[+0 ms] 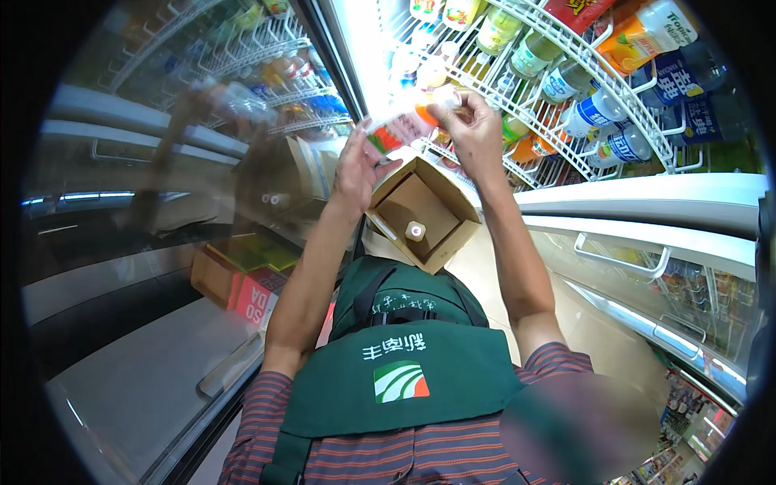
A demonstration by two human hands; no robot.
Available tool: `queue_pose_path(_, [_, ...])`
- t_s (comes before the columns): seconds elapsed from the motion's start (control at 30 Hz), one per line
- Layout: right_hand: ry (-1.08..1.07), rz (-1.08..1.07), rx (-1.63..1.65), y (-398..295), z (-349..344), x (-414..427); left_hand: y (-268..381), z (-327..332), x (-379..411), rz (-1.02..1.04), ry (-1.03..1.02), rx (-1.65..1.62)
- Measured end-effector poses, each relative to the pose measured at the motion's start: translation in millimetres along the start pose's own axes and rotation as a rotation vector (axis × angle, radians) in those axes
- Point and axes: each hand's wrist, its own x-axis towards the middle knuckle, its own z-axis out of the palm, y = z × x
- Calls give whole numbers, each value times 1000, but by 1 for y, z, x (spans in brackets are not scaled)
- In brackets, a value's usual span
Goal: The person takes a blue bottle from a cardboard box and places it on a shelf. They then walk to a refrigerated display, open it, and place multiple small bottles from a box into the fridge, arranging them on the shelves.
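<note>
A plastic drink bottle (397, 130) with a pink and red label and an orange neck is held tilted in front of the lit cooler. My right hand (476, 130) grips it near the white cap. At its base, my left hand (356, 163) cradles the bottle with the thumb spread away. Below both hands stands an open cardboard box (379, 227), with one white-capped bottle (416, 231) upright inside. The held bottle is slightly blurred.
White wire shelves (630, 79) with several drink bottles rise at the upper right. On the left, a glass cooler door (151, 254) stands open, reflecting the box and my arm. A closed cooler door's white handle (624, 257) juts out at right. A pink carton (251, 297) appears at lower left.
</note>
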Motion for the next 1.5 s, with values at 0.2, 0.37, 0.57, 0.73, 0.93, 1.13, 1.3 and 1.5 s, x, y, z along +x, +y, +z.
queue_pose_path(0.2, [64,445,440,114,-15,-51,-55,-34,-13,-242,27,122])
queue_pose_path(0.37, [87,764,465,185,-26,-89,-110,-62,-10,-446,133,244])
queue_pose_path(0.57, [65,815,389,237,-8,-123,-181,-122,1,-692,247,283])
queue_pose_path(0.73, [-18,523,-165,287,36,-137,-197,-139,3,-710,261,433])
queue_pose_path(0.93, [-200,298,-640,339,89,-162,-176,-123,-5,-737,179,417])
queue_pose_path(1.13, [-512,298,-683,340,100,-176,-150,-118,-15,-652,229,352])
queue_pose_path(1.3, [-303,51,-545,283,79,-125,-137,-111,7,-465,189,262])
queue_pose_path(1.5, [165,-522,-601,74,11,71,-59,-23,30,-190,152,178])
